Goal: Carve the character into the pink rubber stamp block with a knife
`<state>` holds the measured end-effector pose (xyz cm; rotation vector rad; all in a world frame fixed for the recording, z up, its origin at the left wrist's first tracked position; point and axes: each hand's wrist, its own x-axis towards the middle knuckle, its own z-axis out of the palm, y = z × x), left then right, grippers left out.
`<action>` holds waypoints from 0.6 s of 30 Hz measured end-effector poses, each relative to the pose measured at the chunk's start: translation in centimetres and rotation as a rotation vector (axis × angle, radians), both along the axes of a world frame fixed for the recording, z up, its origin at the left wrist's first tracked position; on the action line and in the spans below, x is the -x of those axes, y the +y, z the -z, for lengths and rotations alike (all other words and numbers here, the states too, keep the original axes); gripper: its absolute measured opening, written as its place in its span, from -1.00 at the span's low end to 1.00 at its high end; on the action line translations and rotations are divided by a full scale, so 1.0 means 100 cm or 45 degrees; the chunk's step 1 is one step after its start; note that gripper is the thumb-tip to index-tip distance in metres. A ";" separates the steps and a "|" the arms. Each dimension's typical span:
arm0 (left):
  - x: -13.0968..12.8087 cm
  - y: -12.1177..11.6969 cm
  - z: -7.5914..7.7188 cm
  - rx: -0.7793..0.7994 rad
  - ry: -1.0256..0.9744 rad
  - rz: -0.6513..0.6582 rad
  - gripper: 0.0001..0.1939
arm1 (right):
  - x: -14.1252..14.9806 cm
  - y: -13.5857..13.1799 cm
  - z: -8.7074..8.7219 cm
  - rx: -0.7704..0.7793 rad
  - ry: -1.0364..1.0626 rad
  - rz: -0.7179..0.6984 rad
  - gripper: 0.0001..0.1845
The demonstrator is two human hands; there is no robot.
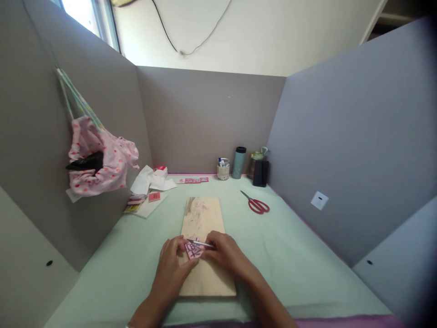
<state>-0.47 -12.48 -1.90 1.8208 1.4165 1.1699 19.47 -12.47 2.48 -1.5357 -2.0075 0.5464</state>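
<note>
My left hand point(172, 259) pinches a small pink block point(193, 251) at its edge, between the thumb below and the fingers above. Dark purple lines are drawn across the block's top face. My right hand point(223, 250) is closed on a slim silver craft knife point(202, 243), whose dark tip points left over the block's upper part. Whether the tip touches the surface, I cannot tell. Under both hands lies a long wooden board point(205, 278), with dark smudges and pinkish stains toward its far end.
Red-handled scissors point(258, 206) lie to the right, beyond the board. At the back stand a pen cup point(223, 169), a teal tumbler point(239, 163) and a dark upright case point(261, 174). Crumpled tissues point(142, 179) and small packets are at the left. A pink bag point(102, 159) hangs on the left partition.
</note>
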 end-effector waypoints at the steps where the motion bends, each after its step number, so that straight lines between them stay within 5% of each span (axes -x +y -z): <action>1: 0.000 0.000 0.000 0.002 0.000 0.004 -0.76 | -0.001 0.001 -0.001 0.006 0.009 -0.013 -0.89; 12: 0.002 0.000 0.000 0.012 0.009 0.070 -0.80 | -0.008 0.005 0.004 -0.054 0.011 -0.097 -0.86; 18: 0.001 0.003 0.002 -0.021 0.021 0.102 -0.60 | -0.001 -0.007 0.015 -0.232 -0.096 -0.103 -0.83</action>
